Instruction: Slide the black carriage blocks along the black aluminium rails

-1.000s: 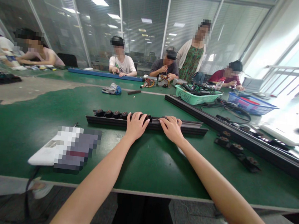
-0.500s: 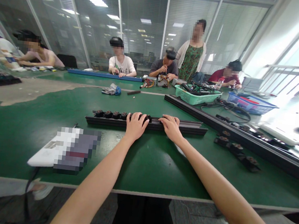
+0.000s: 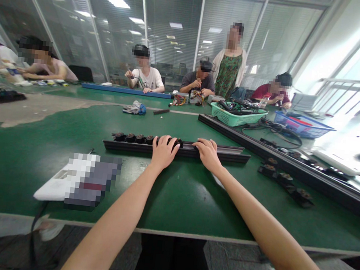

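A long black aluminium extrusion rail (image 3: 178, 151) lies crosswise on the green table mat (image 3: 26, 174) in front of me. Several dark motor units (image 3: 134, 138) sit in a row along its left half. My left hand (image 3: 164, 152) is curled over the rail, with its fingers on the last unit. My right hand (image 3: 208, 154) lies palm-down farther right, its fingers over the rail's far edge. The rail's underside is hidden.
A second long black rail (image 3: 256, 149) runs diagonally at right, beside a row of loose motor units (image 3: 287, 179). A pixelated white object (image 3: 77, 179) lies left of my arms. Farther off stand a green crate (image 3: 237, 114) and a blue basket (image 3: 303, 124). Co-workers sit across the table.
My right hand has shifted slightly right along the rail. The co-worker in the white shirt has raised a hand holding a thin tool. The standing person has moved slightly left.
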Tool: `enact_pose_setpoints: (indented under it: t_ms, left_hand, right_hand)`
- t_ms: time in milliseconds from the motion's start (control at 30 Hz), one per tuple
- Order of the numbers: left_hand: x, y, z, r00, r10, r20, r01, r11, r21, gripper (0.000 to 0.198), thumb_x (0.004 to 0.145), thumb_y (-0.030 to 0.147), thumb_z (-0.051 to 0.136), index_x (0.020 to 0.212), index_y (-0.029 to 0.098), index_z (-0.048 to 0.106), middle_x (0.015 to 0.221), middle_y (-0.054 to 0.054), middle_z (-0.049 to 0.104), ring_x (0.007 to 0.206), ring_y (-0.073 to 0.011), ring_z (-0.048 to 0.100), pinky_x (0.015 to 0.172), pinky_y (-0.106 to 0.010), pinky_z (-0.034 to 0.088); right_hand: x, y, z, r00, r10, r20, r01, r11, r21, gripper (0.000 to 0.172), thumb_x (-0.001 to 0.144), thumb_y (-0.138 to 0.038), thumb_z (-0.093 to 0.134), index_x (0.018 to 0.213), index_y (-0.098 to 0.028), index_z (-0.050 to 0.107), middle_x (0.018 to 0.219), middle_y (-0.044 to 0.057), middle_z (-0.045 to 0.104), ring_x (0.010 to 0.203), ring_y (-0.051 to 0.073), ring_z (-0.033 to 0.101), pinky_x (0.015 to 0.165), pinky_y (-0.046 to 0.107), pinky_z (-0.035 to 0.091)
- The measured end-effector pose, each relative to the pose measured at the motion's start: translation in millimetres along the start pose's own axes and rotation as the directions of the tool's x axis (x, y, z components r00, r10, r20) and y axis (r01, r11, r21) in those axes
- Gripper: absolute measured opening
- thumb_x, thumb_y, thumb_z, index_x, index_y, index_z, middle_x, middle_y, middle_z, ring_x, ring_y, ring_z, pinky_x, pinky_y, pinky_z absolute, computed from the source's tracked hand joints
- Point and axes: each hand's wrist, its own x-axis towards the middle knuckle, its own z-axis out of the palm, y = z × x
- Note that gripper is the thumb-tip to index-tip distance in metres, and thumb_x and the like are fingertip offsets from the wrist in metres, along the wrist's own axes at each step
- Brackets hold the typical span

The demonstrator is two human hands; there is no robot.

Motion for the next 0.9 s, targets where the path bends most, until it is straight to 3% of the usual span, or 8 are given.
enact_pose_setpoints:
  t_ms: [633, 900]
  left_hand:
    - [-0.7, 0.3, -0.7, 1.0, 0.004, -0.004, -0.004, 1.0, -0.004, 0.045, 0.108, 0.045, 0.036, 0.137, 0.025, 0.064, 0.142, -0.013, 0.062, 0.138, -0.0296, 0.05, 0.127, -0.056, 0.021]
    - [-0.8, 0.7, -1.3, 1.0, -0.003, 0.004, 0.003, 1.0, -0.004, 0.045, 0.108, 0.045, 0.036, 0.137, 0.027, 0.064, 0.142, -0.012, 0.062, 0.139, -0.0294, 0.049, 0.127, -0.055, 0.02]
  right_hand:
    - [0.5, 0.2, 0.1, 1.0, 0.013, -0.027, -0.013, 1.0, 0.001, 0.044, 0.101, -0.014, 0.035, 0.114, -0.026, 0.076, 0.133, 0.011, 0.068, 0.128, 0.024, 0.058, 0.122, 0.051, 0.025]
    - [0.5, -3.2, -2.3, 0.999, 0.008, -0.031, -0.009, 1.0, -0.015, 0.046, 0.101, -0.016, 0.036, 0.13, -0.024, 0.071, 0.132, 0.013, 0.068, 0.125, 0.025, 0.058, 0.122, 0.051, 0.026]
